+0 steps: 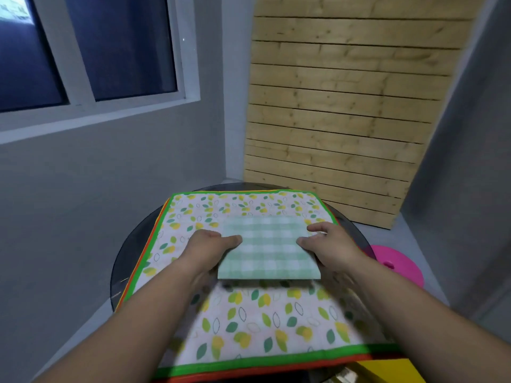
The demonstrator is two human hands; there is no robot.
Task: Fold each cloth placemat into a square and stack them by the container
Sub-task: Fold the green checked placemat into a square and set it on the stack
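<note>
So the left grip (210, 244) and right grip (329, 244) each pinch a side edge of the folded green checked placemat (266, 250), thumbs on top, fingers probably under. It's between them, over the leaf-print placemat (262, 322) spread on the counter (124, 261).

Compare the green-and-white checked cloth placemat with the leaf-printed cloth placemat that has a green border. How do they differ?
The green-and-white checked cloth placemat is folded into a small square; the leaf-printed cloth placemat with a green border lies spread open. The left hand and right hand grip the checked one by its sides; the leaf-printed one lies flat on the round glass table. Both are patterned cloth with green.
</note>
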